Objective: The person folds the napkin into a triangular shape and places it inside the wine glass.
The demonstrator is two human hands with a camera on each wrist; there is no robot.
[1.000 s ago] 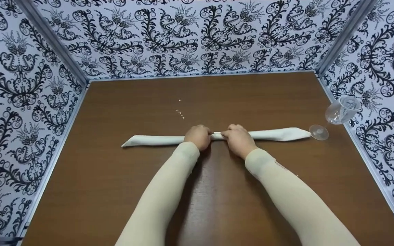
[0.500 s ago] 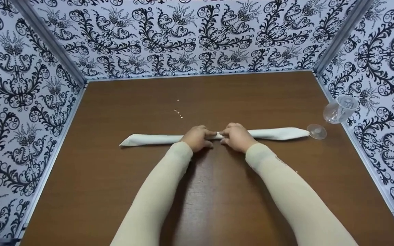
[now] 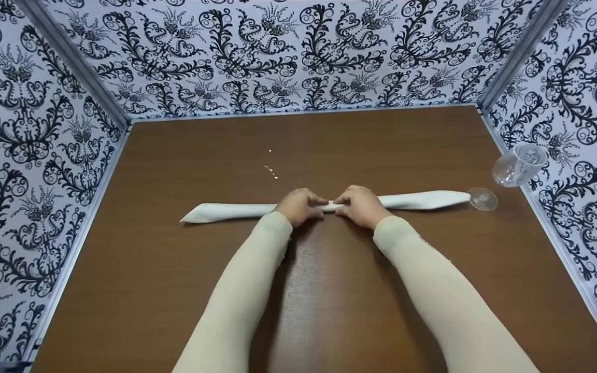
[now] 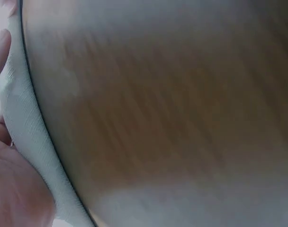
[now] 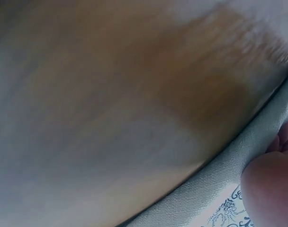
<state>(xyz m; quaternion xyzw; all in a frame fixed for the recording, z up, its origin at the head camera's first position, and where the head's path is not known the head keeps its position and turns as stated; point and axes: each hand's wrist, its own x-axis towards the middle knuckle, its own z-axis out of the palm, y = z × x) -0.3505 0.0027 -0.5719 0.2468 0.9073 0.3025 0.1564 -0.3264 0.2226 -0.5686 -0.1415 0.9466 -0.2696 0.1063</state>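
Note:
A white cloth napkin (image 3: 423, 200), rolled into a long narrow strip, lies crosswise on the brown table. My left hand (image 3: 298, 207) pinches the roll just left of its middle, thumb on the near side and fingers over the far side. Close beside it, my right hand (image 3: 361, 206) holds the roll the same way, and a short piece of cloth shows between the fingertips. Both wrist views catch the woven napkin (image 4: 30, 109) along the edge, with part of the left palm (image 4: 18, 189) in one and part of the right hand (image 5: 272, 189) in the other.
A clear stemmed wine glass (image 3: 519, 166) stands at the table's right side; the roll's right tip meets its foot. Small white specks (image 3: 271, 171) dot the wood (image 3: 200, 155) beyond the roll. Patterned panels (image 3: 257, 57) enclose the back and both sides.
The left thumb has come out to the near side of the roll, and both hands' fingertips have drawn closer together at the middle. The napkin stays nearly in place.

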